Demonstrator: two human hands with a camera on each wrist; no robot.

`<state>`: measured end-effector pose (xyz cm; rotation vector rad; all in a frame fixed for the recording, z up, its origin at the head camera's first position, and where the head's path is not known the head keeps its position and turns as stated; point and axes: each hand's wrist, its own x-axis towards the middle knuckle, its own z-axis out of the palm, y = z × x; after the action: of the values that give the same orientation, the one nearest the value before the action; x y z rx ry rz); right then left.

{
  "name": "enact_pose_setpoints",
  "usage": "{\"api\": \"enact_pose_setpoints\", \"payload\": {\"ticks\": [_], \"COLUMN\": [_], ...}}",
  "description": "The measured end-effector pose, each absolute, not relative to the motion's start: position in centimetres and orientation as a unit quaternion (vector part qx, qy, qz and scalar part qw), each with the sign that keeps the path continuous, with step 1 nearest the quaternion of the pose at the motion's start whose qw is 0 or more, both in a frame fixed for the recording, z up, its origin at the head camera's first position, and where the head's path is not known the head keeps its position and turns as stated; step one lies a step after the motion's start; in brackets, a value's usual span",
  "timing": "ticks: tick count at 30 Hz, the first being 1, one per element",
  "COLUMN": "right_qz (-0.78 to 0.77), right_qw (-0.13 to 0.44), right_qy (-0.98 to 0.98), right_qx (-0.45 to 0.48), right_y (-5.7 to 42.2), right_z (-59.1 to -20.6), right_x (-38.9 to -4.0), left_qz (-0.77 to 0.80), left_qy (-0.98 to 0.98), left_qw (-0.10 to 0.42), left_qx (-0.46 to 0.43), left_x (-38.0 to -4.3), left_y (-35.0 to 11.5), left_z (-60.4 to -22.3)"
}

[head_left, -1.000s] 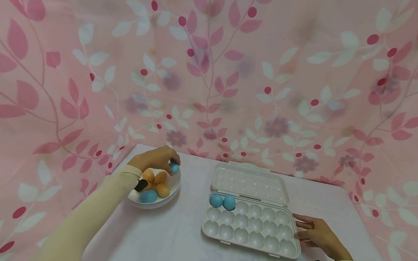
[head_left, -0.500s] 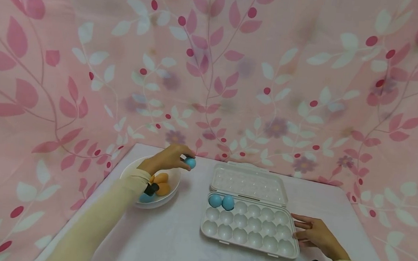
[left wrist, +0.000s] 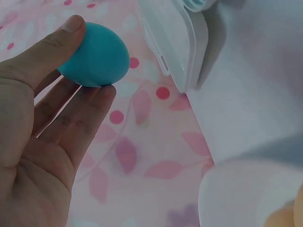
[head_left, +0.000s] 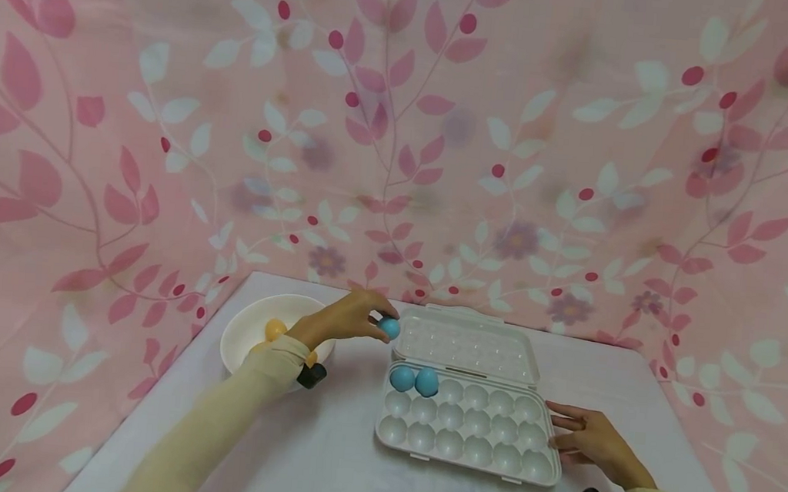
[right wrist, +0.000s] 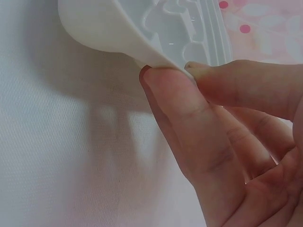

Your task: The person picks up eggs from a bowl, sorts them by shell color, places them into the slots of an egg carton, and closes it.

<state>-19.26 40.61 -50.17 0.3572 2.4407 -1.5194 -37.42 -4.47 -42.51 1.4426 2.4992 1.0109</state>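
Note:
My left hand (head_left: 346, 321) pinches a blue egg (head_left: 389, 328) between thumb and fingertips, held up near the left edge of the raised lid (head_left: 466, 346). In the left wrist view the egg (left wrist: 97, 56) sits between the thumb and the fingers, the palm bare behind it. A pale egg box (head_left: 466, 462) lies with its lid folded back, two blue eggs (head_left: 427, 382) in the far-left hollows. My right hand (head_left: 597, 446) holds the box's right end; in the right wrist view, thumb and a finger pinch its rim (right wrist: 156, 59).
A white bowl (head_left: 238, 328) stands at the left, partly covered by the left forearm. Yellow-orange eggs (head_left: 275, 329) show inside it. The white-covered table (head_left: 339, 446) backs onto a pink floral cloth (head_left: 400, 161). A black wrist strap (head_left: 312, 376) sits on the left wrist.
My left hand lifted the blue egg out of the bowl and carried it right toward the egg box lid. The right hand stays at the box's right end.

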Motion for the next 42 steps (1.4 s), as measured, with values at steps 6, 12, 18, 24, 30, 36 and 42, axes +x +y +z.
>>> {"api": "enact_pose_setpoints", "payload": {"ticks": [6,12,18,24,30,36,42], "right_qz": [-0.519,-0.522,-0.523,-0.52,-0.513,-0.515,-0.519], "right_qw": [0.121,0.119,0.121,0.119,0.116,0.114,0.114], "right_qy": [0.838,0.837,0.836,0.837,0.843,0.841,0.838], "right_qx": [0.12,0.114,0.112,0.121,0.119,0.121,0.122], "right_y": [40.5,40.4,40.3,40.3,40.4,40.4,40.4], "right_z": [-50.0,-49.9,-49.8,-49.8,-50.0,-50.1,-49.9], "right_x": [-19.2,-19.1,-19.0,-19.0,-19.3,-19.4,-19.2], "left_qz": [0.335,0.344,0.345,0.351,0.338,0.328,0.329], "left_qy": [0.8,0.787,0.779,0.769,0.77,0.775,0.773], "left_qw": [0.03,0.038,0.041,0.052,0.048,0.055,0.072], "left_qx": [0.498,0.512,0.522,0.531,0.539,0.537,0.537], "left_x": [-37.1,-36.9,-36.5,-36.3,-36.1,-35.7,-35.4], "left_y": [-2.7,-0.8,0.8,2.3,3.5,4.5,5.7], "left_z": [-43.1,-43.6,-44.0,-44.4,-44.9,-45.4,-46.0]}}
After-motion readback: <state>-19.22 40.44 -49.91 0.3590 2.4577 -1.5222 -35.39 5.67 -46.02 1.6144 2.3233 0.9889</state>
